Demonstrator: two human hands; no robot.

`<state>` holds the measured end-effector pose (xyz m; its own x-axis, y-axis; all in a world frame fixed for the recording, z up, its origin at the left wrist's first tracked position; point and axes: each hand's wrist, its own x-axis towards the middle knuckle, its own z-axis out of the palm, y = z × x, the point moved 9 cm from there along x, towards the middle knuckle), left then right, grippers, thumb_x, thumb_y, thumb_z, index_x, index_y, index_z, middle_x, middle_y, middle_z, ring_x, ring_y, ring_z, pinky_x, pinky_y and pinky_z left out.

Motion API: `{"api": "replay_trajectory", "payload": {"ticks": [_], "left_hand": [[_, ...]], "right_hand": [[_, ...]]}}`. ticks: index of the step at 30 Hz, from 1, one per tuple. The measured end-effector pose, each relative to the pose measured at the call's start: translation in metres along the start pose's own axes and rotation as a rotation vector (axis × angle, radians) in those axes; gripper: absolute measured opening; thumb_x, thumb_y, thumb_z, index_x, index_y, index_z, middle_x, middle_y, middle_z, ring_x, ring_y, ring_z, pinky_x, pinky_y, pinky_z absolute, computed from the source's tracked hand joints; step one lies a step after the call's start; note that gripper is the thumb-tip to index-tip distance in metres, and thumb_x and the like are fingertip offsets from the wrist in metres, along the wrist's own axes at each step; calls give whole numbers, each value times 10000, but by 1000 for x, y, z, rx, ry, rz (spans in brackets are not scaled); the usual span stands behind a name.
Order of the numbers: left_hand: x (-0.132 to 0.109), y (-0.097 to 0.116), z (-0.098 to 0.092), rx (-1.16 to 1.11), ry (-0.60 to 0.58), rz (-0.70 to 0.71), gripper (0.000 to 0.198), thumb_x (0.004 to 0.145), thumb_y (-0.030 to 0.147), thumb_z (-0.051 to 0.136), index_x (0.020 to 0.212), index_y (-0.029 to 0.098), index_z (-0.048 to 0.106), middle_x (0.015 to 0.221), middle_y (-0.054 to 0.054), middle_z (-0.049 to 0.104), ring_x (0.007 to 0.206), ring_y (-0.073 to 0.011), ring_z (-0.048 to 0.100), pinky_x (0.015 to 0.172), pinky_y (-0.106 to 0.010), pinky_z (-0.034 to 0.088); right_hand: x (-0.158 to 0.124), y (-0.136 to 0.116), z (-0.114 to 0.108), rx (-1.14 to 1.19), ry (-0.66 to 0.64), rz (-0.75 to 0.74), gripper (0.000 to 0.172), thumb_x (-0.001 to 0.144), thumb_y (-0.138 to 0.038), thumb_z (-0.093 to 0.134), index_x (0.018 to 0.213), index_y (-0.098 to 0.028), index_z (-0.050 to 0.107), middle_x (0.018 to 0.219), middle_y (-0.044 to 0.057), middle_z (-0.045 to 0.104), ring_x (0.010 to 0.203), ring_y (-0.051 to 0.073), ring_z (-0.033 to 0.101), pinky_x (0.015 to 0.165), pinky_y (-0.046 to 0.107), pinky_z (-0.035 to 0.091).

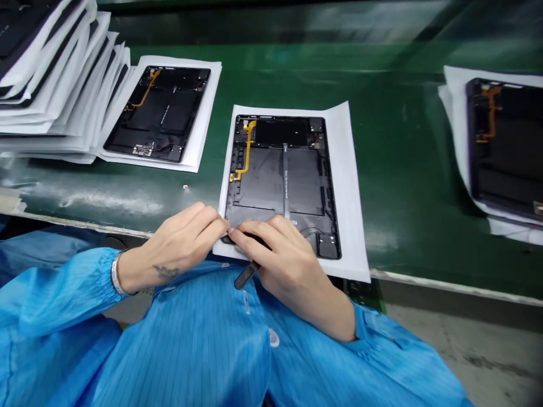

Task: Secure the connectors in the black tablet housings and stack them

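An opened black tablet back (283, 181) with a yellow flex cable lies on a white sheet (348, 186) on the green belt, right in front of me. My left hand (178, 246) pinches at the tablet's near left corner, fingers pressed together. My right hand (288, 257) rests curled on the near edge beside it and grips a slim black tool (246, 275) whose end sticks out toward my blue coat. The fingertips of both hands meet at the corner; what they pinch is hidden.
Another opened tablet on a white sheet (159, 113) lies to the left, beside a stack of sheeted tablets (55, 73). A third tablet (504, 147) sits at the right edge. The green belt's near edge (445, 280) runs above a grey floor. A small speck (185, 186) lies on the belt.
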<state>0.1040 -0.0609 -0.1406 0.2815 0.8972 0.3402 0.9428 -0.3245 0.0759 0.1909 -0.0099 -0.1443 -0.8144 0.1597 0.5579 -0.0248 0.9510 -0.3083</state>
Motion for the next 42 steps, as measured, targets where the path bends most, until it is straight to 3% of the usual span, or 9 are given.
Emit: {"api": "replay_trajectory", "payload": {"ticks": [6,11,16,27,30,33,36,38,42], "left_hand": [[2,2,-5,34,-1,26,140,996,101,504,1002,73,641,836,-82,645,732,-198,542,649,-321,495],[-19,-9,-9,-62,112,-43,181,971,80,567,1137,55,635,1003,-111,674,883,-202,604,785,-325,524],[-36,-5,-5,-98,164,-34,294,974,68,541,1258,28,606,1107,-152,672,1005,-243,616,868,-369,543],[-21,17,-7,157,88,137,245,985,84,490,1174,7,625,1046,-162,699,936,-264,654,780,-375,581],[-20,22,-6,254,63,185,197,983,109,519,1116,38,647,1021,-137,706,921,-256,650,745,-356,573],[-18,15,-5,187,58,162,190,988,100,510,1124,71,640,1009,-119,710,907,-227,653,745,-342,568],[-14,-11,2,-7,32,-13,275,1014,215,528,1261,117,594,1230,-154,674,1125,-269,634,901,-419,570],[-12,-26,11,-137,-2,-105,446,1015,354,548,1409,151,504,1468,-181,532,1359,-314,508,1055,-503,508],[-8,-31,28,-286,-51,-106,621,1007,480,535,1517,158,386,1607,-163,371,1504,-286,343,1227,-504,345]], "right_hand": [[0,-1,3,-29,-12,-21,260,1013,-91,457,1088,-57,704,1041,126,723,816,216,494,697,362,444],[-1,-2,7,-47,-46,-43,243,1010,-105,483,1124,-61,693,1075,116,724,825,220,488,706,370,408],[-2,-7,7,-141,-75,-113,283,1012,-85,434,1130,-53,690,1099,114,732,798,225,451,676,371,354],[-3,-7,8,-99,-84,-80,222,995,-140,529,1153,-66,667,1100,112,727,819,227,502,687,377,373],[0,7,-10,93,-50,29,422,1029,-390,516,1271,-53,593,1145,152,673,956,239,561,783,365,454],[4,23,-23,191,-118,134,654,1044,-552,342,1466,-61,433,1153,156,618,1000,225,590,783,330,495],[7,24,-29,-6,-179,91,542,1085,-424,285,1482,-92,445,966,90,625,805,189,590,683,300,475],[7,19,-27,-184,-193,45,452,1086,-319,338,1459,-114,488,837,47,609,692,178,555,615,299,431],[5,12,-14,-225,-236,39,388,1041,-142,431,1405,-179,560,842,32,628,695,150,566,610,261,435]]}}
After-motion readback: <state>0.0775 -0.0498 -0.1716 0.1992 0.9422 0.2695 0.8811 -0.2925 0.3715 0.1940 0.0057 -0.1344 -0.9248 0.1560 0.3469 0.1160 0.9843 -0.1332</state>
